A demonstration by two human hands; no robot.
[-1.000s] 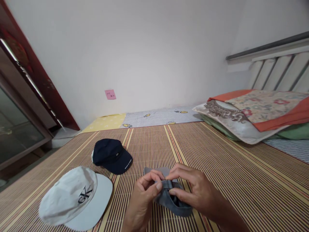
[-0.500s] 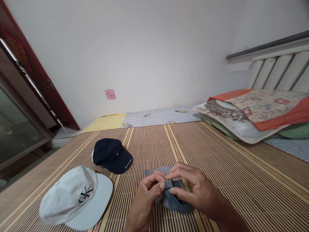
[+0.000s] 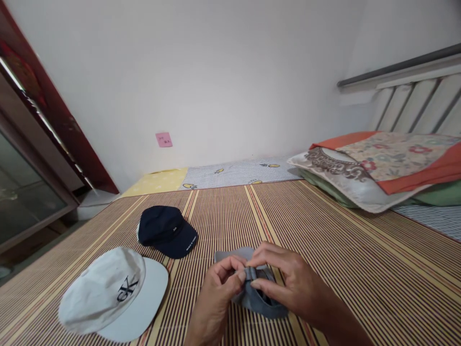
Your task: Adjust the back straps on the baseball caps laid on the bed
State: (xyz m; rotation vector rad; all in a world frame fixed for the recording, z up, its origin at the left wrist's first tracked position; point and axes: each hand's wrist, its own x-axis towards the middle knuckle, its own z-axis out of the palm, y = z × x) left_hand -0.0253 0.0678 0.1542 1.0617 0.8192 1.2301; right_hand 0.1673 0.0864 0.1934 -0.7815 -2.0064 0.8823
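Observation:
A grey-blue cap (image 3: 261,303) lies on the striped mat, its pale brim pointing away from me. My left hand (image 3: 219,290) pinches the cap's back strap between thumb and fingers. From the other side my right hand (image 3: 284,271) grips the same strap near its buckle, thumb below and fingers above. My fingers partly hide the strap and buckle. To the left sits a white cap (image 3: 104,293) with dark letters on its front. Just beyond it rests a navy cap (image 3: 163,230), brim toward the right.
The striped bamboo mat (image 3: 223,216) covers the bed. Pillows (image 3: 345,185) with an orange-edged floral cover (image 3: 406,154) lie at the right, beside a radiator (image 3: 421,103). A white wall (image 3: 230,86) with a pink note (image 3: 164,140) stands behind. A red door frame (image 3: 72,129) is at left.
Both hands stay on the cap's strap with almost the same grip. The fingers have shifted only very slightly; the other caps have not moved.

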